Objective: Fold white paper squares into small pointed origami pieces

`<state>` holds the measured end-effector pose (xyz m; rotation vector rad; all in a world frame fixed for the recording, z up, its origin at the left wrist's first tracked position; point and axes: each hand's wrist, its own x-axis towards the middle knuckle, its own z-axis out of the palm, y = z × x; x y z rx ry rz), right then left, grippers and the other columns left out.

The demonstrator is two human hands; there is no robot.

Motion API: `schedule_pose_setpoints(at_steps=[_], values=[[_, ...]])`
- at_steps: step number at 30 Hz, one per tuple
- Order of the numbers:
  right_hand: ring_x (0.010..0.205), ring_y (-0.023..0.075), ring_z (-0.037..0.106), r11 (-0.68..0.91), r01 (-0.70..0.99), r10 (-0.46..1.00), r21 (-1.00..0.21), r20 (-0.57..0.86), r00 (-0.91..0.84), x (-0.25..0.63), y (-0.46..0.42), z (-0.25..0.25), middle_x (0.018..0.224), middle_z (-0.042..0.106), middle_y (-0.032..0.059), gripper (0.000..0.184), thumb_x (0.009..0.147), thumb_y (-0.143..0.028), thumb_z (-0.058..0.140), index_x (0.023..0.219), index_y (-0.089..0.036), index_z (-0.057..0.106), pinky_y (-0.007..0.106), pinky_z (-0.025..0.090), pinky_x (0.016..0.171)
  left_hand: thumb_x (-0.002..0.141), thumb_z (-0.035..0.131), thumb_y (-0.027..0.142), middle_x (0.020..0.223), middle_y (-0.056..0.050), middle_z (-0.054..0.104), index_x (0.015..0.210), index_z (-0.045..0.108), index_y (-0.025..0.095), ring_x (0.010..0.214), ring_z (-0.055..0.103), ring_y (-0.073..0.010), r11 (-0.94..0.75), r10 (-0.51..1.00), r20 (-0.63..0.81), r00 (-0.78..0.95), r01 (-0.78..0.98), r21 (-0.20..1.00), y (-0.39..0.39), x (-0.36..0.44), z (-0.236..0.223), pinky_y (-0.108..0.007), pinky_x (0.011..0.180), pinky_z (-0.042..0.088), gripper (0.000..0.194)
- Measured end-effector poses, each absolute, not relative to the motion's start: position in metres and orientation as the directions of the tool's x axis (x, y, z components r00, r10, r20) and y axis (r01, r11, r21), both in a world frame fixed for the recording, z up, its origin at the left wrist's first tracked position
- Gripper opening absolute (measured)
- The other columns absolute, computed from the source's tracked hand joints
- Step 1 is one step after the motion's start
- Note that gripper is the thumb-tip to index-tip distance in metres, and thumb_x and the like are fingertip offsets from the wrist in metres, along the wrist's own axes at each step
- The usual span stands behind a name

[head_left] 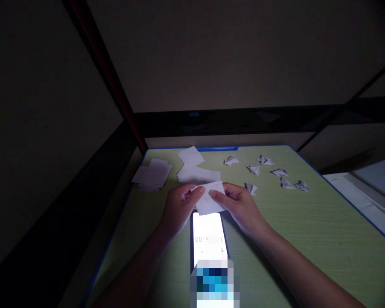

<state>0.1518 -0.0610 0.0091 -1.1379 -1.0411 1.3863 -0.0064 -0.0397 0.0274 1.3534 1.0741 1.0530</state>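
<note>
Both my hands hold one small white sheet of paper (210,203) above the top end of a lit phone (208,229). My left hand (181,207) grips its left edge, thumb on top and fingers curled beneath. On the right edge, my right hand (242,207) pinches in the same way, its thumb pressed flat near the middle. The fingers under the sheet are mostly hidden. Just behind the hands lies a stack of white paper (199,174), with a loose square sheet (191,156) at its far side.
Another pile of white paper (153,173) lies at the left. Several small folded paper pieces (253,170) are scattered at the right back of the green table (308,222), which has a blue rim. A dark wall stands behind; white boxlike things (372,184) are at the right.
</note>
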Motion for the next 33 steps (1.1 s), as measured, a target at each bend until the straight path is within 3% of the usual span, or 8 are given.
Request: schedule_pose_setpoints(at_steps=[7, 27, 33], values=[[0.056, 0.0116, 0.056, -0.086, -0.184, 0.996, -0.979, -0.078, -0.051, 0.153, -0.061, 0.008, 0.064, 0.065, 0.001, 0.029, 0.076, -0.044, 0.072, 0.08, -0.014, 0.071, 0.023, 0.037, 0.051, 0.076, 0.062, 0.036, 0.055, 0.001, 0.054, 0.066, 0.063, 0.012, 0.053, 0.05, -0.0096, 0.014, 0.971, -0.029, 0.239, 0.064, 0.998, -0.04, -0.006, 0.027, -0.018, 0.048, 0.038, 0.026], [0.053, 0.0125, 0.056, -0.06, -0.259, 0.996, -0.964, -0.076, 0.052, 0.153, -0.06, 0.01, 0.063, 0.068, 0.0014, 0.024, 0.071, -0.04, 0.076, 0.075, -0.016, 0.072, 0.023, 0.039, 0.048, 0.079, 0.058, 0.038, 0.057, 0.0, 0.054, 0.069, 0.062, 0.012, 0.055, 0.05, -0.0112, 0.005, 0.954, -0.027, 0.298, 0.077, 0.997, -0.043, -0.004, 0.027, -0.02, 0.049, 0.041, 0.028], [0.049, 0.0113, 0.052, -0.027, -0.155, 0.997, -0.988, -0.038, 0.069, 0.151, -0.063, 0.019, 0.057, 0.063, -0.0001, 0.027, 0.067, -0.041, 0.078, 0.067, -0.016, 0.069, 0.022, 0.036, 0.044, 0.079, 0.061, 0.037, 0.063, 0.0, 0.058, 0.078, 0.063, 0.011, 0.058, 0.052, -0.0106, 0.004, 0.944, -0.025, 0.33, 0.062, 0.998, -0.044, -0.005, 0.024, -0.019, 0.052, 0.042, 0.025]])
